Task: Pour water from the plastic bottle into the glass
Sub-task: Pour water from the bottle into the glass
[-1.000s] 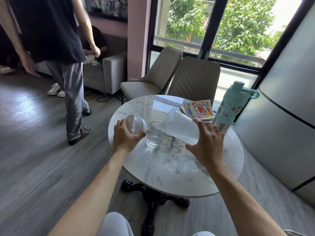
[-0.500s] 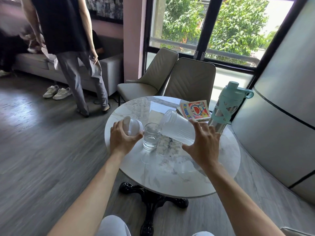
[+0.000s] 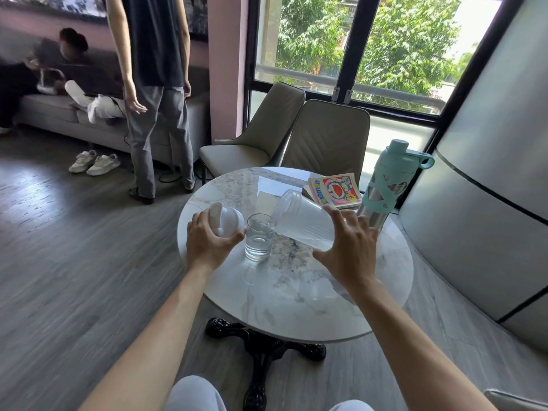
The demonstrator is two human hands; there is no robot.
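Clear glass [image 3: 259, 237], part-filled with water, stood left of the tilted plastic bottle [image 3: 302, 222] gripped by the right hand [image 3: 350, 247]; left hand [image 3: 209, 241] clutched its white cap [image 3: 226, 219].

A single wide-angle view is taken from head height, angled forward and down. The round marble table [image 3: 296, 280] is seen at arm's reach, centre frame. Both forearms enter from the lower edge. Windows [image 3: 355, 46] fill the upper right.

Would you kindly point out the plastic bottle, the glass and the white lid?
plastic bottle [image 3: 305, 223], head view, on its tilted side wall.
glass [image 3: 258, 241], head view, on its near wall.
white lid [image 3: 226, 219], head view, on its domed top.
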